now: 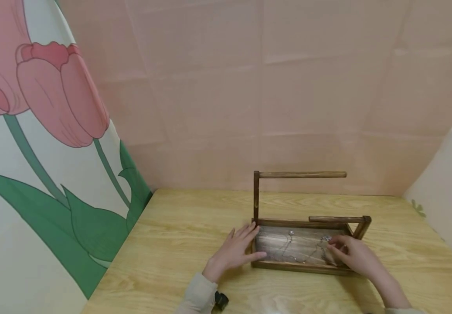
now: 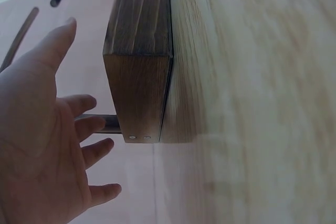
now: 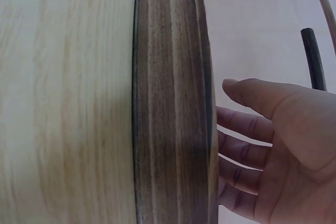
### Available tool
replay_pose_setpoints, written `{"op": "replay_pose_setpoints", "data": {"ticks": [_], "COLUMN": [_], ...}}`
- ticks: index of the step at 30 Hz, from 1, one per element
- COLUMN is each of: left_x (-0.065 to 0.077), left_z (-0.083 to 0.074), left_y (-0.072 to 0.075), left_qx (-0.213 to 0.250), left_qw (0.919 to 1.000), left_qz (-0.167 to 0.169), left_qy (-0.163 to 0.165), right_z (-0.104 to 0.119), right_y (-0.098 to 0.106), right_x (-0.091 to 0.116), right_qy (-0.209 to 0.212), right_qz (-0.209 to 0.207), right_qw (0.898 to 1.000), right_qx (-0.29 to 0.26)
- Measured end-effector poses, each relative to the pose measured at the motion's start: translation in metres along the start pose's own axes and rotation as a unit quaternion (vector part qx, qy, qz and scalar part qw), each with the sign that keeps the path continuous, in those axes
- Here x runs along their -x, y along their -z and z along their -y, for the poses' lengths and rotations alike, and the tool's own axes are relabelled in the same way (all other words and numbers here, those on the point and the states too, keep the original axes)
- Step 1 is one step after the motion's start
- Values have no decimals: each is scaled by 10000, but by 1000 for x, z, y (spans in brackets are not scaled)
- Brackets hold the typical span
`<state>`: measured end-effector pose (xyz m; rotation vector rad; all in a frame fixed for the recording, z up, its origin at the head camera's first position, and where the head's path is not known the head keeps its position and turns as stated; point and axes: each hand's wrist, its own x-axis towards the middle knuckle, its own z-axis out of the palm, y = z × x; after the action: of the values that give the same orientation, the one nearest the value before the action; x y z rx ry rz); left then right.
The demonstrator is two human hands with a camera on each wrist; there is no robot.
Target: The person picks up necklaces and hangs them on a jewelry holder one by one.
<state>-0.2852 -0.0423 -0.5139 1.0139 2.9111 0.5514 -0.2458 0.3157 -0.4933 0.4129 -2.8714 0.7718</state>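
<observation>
Here, a thin chain is lying inside a brown box, and the box's long side is running left to right between the two hands. The right hand is the nearer one to the chain's right end; its fingers are bending in over the box, right by some silver bits, but I cannot tell if they are pinching anything. The left hand is gripping nothing; its fingers are spreading out at the box's left end. The chain is making a loose, wavy line, with small shiny spots along it. The box is showing dark, streaky wood, and a tall bar and a low bar are pointing in from opposite ends. It is all sitting on a pale table with wood lines.
</observation>
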Motion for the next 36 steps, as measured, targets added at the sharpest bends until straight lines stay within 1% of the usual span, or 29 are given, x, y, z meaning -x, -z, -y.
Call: {"op": "replay_pose_setpoints", "data": {"ticks": [3,7,9,15,21,25,27,29,36], "left_x": [0,1,2,6,3,1,0,1,3], "left_z": [0,0,-1,-3,-3,-2,-3,-3,-4], "left_y": [-2,-3,-3,-6,-3,-1,0,1,-2], "left_qx": [51,81,21,15,5,-6,58,109,148], "left_qw": [9999,9998,9998,9992,9992,9991,9989,9987,9986], "left_qz": [110,168,196,391,396,416,453,489,495], "left_qy": [-13,-35,-32,-28,-67,-95,-107,-102,-58], "right_z": [-2,-6,-9,-12,-9,-7,-7,-6,-5], "right_y": [-3,-9,-13,-21,-22,-21,-22,-22,-24], "right_x": [0,0,1,4,0,-2,-2,-1,-1], "right_qy": [47,169,185,70,-59,-43,-53,-123,-708], "right_qz": [-25,-273,-312,-227,-370,-513,-569,-544,-115], "right_qw": [10000,9993,9991,9995,9986,9976,9971,9972,9969], "right_qx": [67,183,216,191,369,469,499,501,311]}}
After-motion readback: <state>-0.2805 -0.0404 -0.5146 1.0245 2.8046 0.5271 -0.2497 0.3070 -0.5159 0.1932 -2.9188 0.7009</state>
